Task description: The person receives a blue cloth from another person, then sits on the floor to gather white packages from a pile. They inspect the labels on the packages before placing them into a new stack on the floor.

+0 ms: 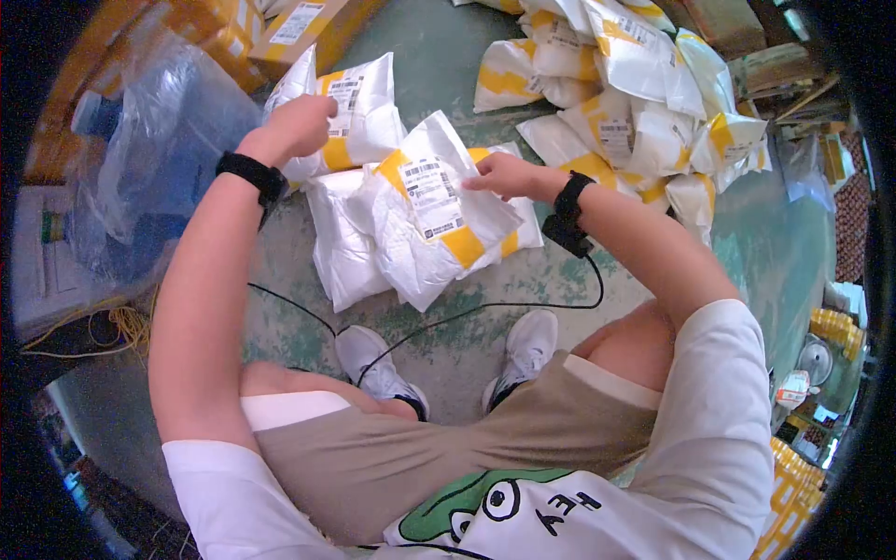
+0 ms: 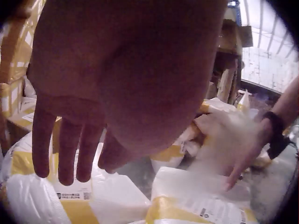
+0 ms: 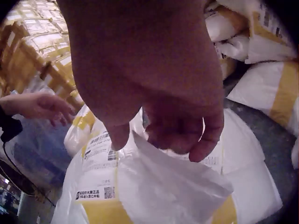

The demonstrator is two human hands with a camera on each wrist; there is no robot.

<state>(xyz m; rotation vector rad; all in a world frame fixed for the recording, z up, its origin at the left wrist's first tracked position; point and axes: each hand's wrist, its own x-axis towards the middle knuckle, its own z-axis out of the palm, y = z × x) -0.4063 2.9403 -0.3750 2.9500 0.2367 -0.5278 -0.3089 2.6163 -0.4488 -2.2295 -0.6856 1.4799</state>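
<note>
A white padded mailer with yellow bands and a shipping label [image 1: 431, 198] lies on top of other mailers in front of the person. At its right edge is the right hand [image 1: 509, 177]; in the right wrist view its thumb and fingers stand apart over the mailer's raised white flap [image 3: 170, 182]. Farther left, the left hand [image 1: 297, 126] hangs over another labelled mailer [image 1: 364, 112]. The left wrist view shows its fingers [image 2: 67, 158] extended downward, with nothing held. A plainer white mailer [image 1: 341, 243] lies partly under the middle one.
Many more white and yellow mailers [image 1: 616, 103] are heaped at the upper right. Cardboard boxes [image 1: 219, 47] stand at the upper left, above a bluish clear plastic bag [image 1: 159, 131]. A black cable [image 1: 485, 306] runs across the floor near the shoes [image 1: 373, 359].
</note>
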